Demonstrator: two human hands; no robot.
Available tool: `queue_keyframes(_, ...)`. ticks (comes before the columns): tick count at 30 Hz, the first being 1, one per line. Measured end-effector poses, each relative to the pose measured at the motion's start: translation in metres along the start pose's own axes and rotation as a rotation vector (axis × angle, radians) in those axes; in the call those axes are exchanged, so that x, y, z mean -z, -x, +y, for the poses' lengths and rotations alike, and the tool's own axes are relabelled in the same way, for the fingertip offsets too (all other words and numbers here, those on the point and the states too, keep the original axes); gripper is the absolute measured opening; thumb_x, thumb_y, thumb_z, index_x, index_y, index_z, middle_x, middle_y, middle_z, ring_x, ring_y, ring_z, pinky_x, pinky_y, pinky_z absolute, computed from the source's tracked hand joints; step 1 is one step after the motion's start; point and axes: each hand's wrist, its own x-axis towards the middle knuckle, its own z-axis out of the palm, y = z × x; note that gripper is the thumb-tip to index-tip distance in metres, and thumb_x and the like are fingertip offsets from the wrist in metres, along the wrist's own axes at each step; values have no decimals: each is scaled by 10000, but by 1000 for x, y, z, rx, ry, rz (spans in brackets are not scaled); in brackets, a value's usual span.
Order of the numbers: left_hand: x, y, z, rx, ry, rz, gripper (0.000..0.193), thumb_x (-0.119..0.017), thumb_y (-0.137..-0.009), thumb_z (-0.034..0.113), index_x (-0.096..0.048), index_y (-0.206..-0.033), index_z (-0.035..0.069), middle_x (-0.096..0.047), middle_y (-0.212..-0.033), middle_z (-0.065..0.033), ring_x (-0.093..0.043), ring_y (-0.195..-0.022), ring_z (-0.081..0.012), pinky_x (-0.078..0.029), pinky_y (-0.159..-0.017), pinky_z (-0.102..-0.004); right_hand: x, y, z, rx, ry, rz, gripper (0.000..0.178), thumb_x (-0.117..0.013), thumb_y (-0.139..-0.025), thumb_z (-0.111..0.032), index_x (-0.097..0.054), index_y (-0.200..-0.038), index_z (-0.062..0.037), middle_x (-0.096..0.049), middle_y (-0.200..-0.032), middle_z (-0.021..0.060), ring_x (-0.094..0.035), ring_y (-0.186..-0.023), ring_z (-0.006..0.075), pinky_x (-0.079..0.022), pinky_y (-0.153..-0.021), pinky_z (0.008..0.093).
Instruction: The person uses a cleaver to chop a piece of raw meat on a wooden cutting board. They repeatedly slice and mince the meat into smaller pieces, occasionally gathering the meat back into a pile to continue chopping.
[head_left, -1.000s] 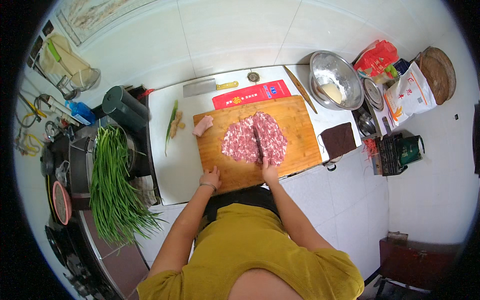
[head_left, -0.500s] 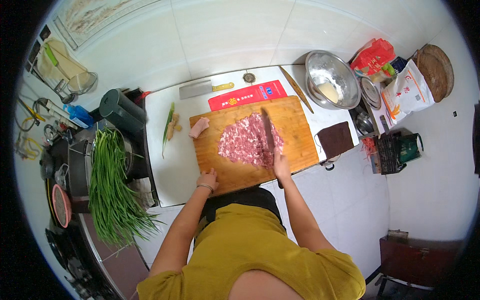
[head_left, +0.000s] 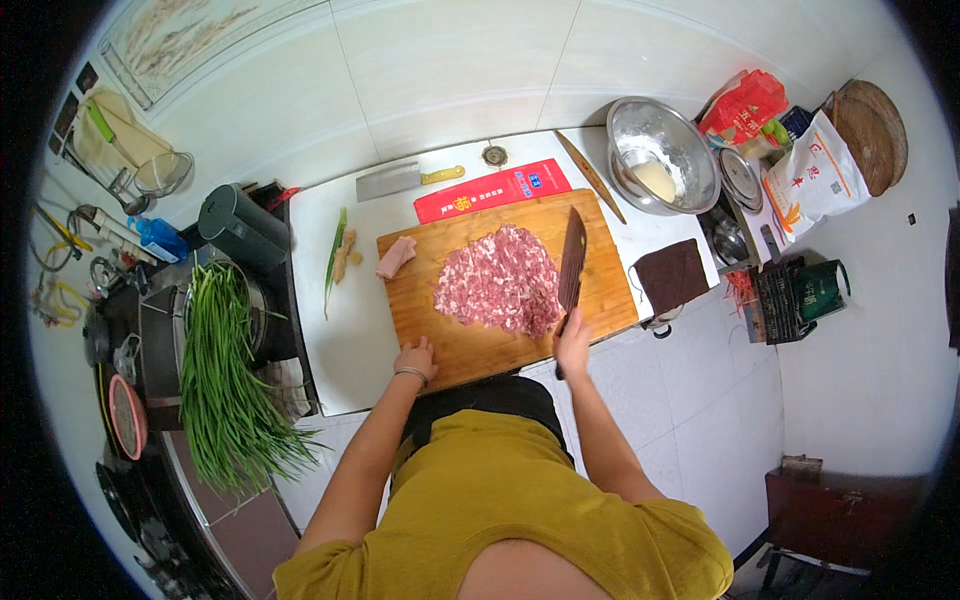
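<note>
A wooden cutting board (head_left: 460,358) carries a flattened mound of chopped pink meat (head_left: 495,280). My right hand (head_left: 572,343) is wrapped round the dark handle of a kitchen knife (head_left: 573,258). Its broad dark blade points away from me along the mound's right edge; whether it touches the board I cannot tell. At the board's near left edge, my left hand (head_left: 415,362) lies with its fingers stretched on the wood, holding nothing. A pale pink piece of meat (head_left: 396,257) rests at the board's far left corner.
Behind the board lie a cleaver (head_left: 390,181), a red packet (head_left: 490,190) and a wooden stick (head_left: 590,177). Ginger (head_left: 345,252) and a scallion (head_left: 334,262) lie left. A steel bowl (head_left: 690,135) with dough and a dark cloth (head_left: 672,275) are right; green chives (head_left: 225,390) hang far left.
The knife has moved right, from over the meat to its right edge, with my right hand a little lower and further right. My left hand has stayed in place.
</note>
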Motion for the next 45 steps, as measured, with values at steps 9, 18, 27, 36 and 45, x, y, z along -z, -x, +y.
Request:
queue_keyframes(9, -5, -3, -5, -40, 25, -8, 565, -514, -785, 353, -343, -1270, 121, -201, -1393, -18, -330, -1182, -302, -379, -924, -370, -3, -12, -44, -54, 220, -202, 565, -311, -882, -430, -575, -833, 68, -546, -697, 281, -563, -715, 404, -406, -621, 447)
queue_keyframes(18, -27, -19, -13, -54, 1, 53, 547, -542, -776, 321, -364, -1248, 109, -217, -1387, -24, -339, -1165, -323, -376, -922, -381, -31, -26, -24, -67, 433, -246, 651, -308, -848, -512, -588, -850, 76, -545, -756, 321, -556, -827, 420, -414, -732, 456)
queue_keyframes(27, -10, -7, -4, -22, 33, 11, 549, -520, -784, 323, -346, -1264, 122, -208, -1392, -19, -329, -1178, -308, -378, -922, -384, -65, -21, 45, 78, 501, -69, 578, -305, -874, -449, -559, -942, 66, -548, -880, 304, -532, -914, 386, -405, -786, 427)
queue_keyframes(36, -20, -16, -9, -22, -9, 16, 563, -523, -779, 330, -339, -1269, 124, -205, -1392, -12, -330, -1177, -300, -393, -907, -378, -61, -10, -15, 231, 98, 44, 551, -315, -887, -410, -564, -810, 75, -552, -711, 272, -538, -713, 403, -407, -674, 444)
queue_keyframes(45, -9, -4, -5, -14, 37, 7, 560, -533, -778, 332, -350, -1264, 124, -198, -1391, -12, -344, -1163, -319, -387, -912, -390, -40, -13, -56, 0, 115, -244, 619, -324, -870, -452, -553, -774, 115, -530, -771, 321, -536, -782, 431, -389, -677, 451)
